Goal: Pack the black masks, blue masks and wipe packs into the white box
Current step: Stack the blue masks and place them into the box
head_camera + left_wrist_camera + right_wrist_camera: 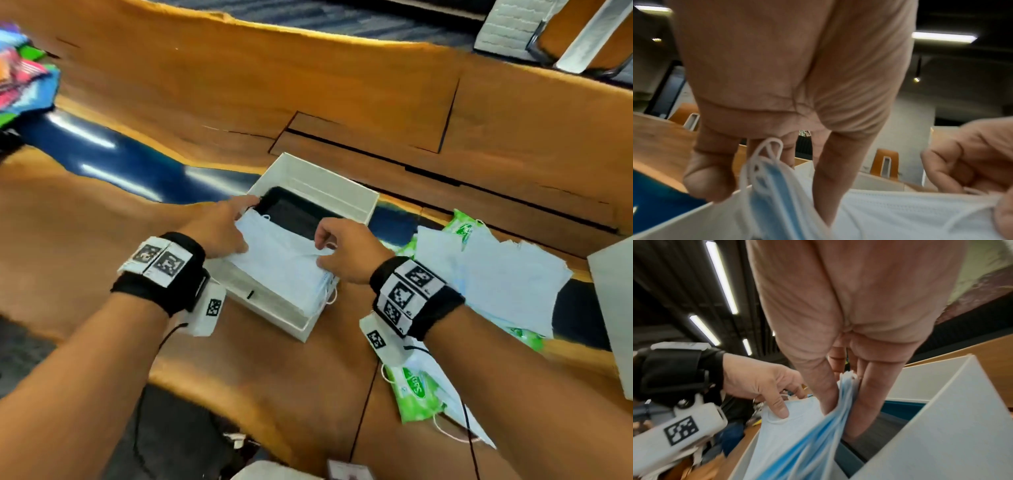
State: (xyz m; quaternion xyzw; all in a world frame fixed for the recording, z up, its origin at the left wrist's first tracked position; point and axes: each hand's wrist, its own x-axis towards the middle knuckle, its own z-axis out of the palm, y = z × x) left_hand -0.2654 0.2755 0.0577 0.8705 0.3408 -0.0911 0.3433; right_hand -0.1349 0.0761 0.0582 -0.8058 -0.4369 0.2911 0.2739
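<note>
The white box (342, 193) stands open on the wooden table, with black masks (294, 212) lying flat in its far half. Over its near half both hands hold a stack of blue masks (281, 267), white side up. My left hand (239, 236) pinches the stack's left end, thumb (709, 177) on one side and fingers on the other. At the right end my right hand (322, 251) pinches it, and the blue mask edges (844, 402) show between thumb and fingers. Green wipe packs (414, 394) and loose blue masks (486, 274) lie to the right.
A white panel (613, 308) lies at the right edge of the table. Colourful packets (24, 78) sit at the far left. A blue resin strip (120, 161) runs through the table. Another wipe pack (462, 226) lies beyond the loose masks.
</note>
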